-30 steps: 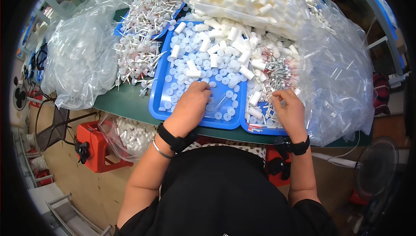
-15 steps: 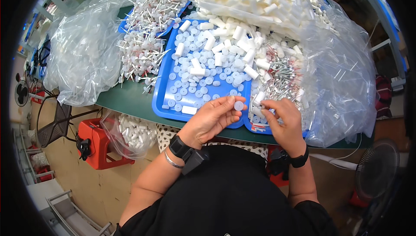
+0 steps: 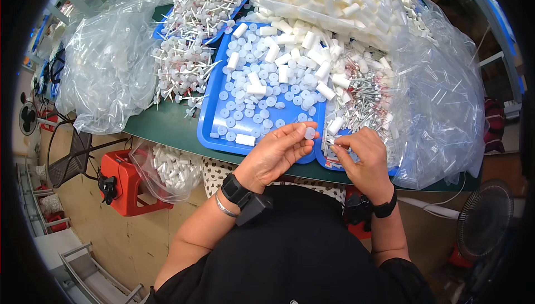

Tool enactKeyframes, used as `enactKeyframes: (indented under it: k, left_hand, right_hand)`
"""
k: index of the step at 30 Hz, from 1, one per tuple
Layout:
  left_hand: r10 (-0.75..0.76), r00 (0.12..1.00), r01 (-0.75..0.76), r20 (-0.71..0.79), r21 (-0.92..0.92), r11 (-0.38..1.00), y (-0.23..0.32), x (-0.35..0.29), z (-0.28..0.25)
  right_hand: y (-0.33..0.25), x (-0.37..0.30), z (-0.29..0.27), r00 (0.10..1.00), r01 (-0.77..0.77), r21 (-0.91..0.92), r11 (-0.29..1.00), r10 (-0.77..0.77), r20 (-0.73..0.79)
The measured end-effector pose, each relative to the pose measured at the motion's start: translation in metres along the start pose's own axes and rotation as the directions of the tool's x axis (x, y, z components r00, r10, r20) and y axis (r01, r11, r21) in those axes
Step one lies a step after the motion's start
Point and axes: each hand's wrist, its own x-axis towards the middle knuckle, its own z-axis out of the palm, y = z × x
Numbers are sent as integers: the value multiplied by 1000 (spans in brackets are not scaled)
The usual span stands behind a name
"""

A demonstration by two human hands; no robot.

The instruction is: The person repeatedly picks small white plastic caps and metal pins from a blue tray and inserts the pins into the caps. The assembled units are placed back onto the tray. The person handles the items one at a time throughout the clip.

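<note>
A small white cap pinched at the near edge of the blue tray.
The left hand holds the cap in its fingertips; the right hand, just right of it, grips 1 thin stemmed piece; loose white caps fill the tray beyond; clear plastic bags flank it.

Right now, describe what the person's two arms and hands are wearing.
Both forearms are bare, with short black sleeves at the picture's lower edge. The left hand has a black wrist strap carrying a boxy black device, plus a thin silver bangle behind it. The right hand has a black band with a black device. No gloves or rings show.
</note>
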Motion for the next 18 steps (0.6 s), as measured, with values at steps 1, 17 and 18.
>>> enactKeyframes:
  k: [1,17,18]
  left_hand:
    - [5,1000,-5,-13,26,1000,0,0,1]
    - [-4,1000,5,-7,46,999,-8,1,1]
    - [-20,1000,20,3,40,999,-10,2,3]
  right_hand:
    - [0,0,0,1000,13,-24,1000,-13,-12]
    - [-5,0,8,989,124,-69,990,-128,-69]
    - [-6,-1,11,989,125,-61,990,-129,-76]
